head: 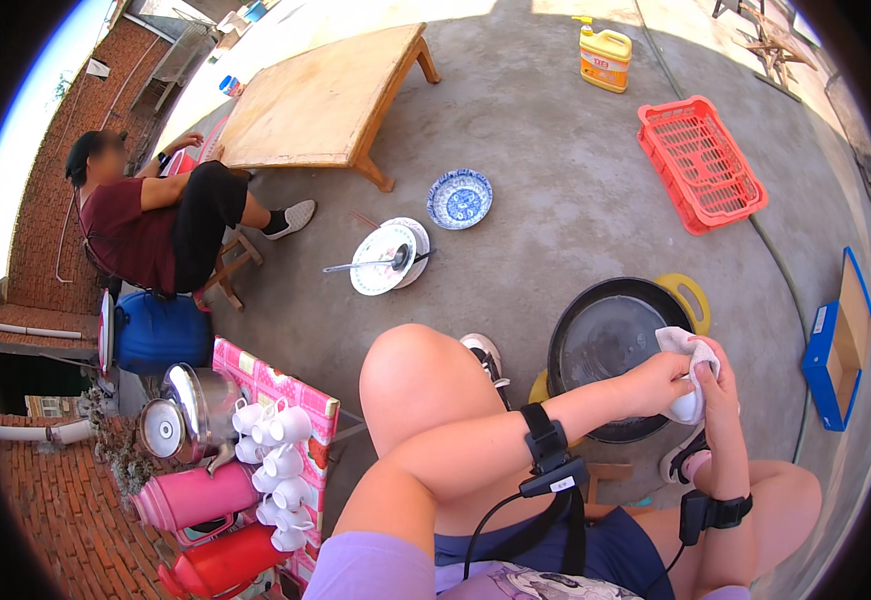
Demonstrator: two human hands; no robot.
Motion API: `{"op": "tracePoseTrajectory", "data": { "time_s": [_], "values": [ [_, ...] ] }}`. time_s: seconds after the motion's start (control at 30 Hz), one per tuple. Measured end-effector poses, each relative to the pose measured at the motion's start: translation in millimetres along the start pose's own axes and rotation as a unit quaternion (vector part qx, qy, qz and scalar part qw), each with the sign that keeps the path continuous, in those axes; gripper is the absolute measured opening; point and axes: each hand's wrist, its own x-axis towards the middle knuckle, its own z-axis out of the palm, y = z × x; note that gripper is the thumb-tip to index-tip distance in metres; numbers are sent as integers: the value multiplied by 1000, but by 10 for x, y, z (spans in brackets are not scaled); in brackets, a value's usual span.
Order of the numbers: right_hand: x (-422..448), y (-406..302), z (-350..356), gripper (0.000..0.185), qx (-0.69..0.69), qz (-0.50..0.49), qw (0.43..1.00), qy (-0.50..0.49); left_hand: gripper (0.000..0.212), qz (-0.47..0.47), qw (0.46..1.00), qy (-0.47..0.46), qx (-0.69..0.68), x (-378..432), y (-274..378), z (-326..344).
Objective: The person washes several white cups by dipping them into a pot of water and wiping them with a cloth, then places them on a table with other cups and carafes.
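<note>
Both my hands are together above the right rim of a wide black pan [567, 349] with yellow handles, which holds cloudy water. My left hand [657, 381] grips a small white object [683, 409], likely a cup, mostly hidden by fingers and cloth. A pale grey cloth [679, 341] is bunched around it, and my right hand [722, 386] is closed on this cloth from the other side. Several white cups [291, 424] stand on a pink patterned tablecloth [255, 367] to my left.
A metal kettle [194, 409], pink flask [199, 496] and red flask [225, 559] share that table. Ahead are a plate with a ladle [368, 277], a blue-white bowl [459, 199], a low wooden table [323, 97] and a seated person [135, 225]. Rightward are a red crate [649, 142] and blue box [825, 360].
</note>
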Motion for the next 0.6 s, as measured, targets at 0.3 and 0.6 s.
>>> {"op": "tracePoseTrajectory", "data": {
  "time_s": [0.3, 0.6],
  "values": [
    [79, 10, -90, 28, 127, 88, 988, 29, 17, -58, 994, -86, -30, -28, 140, -12],
    [41, 130, -95, 33, 261, 163, 949, 68, 21, 8, 972, -96, -213, -10, 255, -50]
  ]
}}
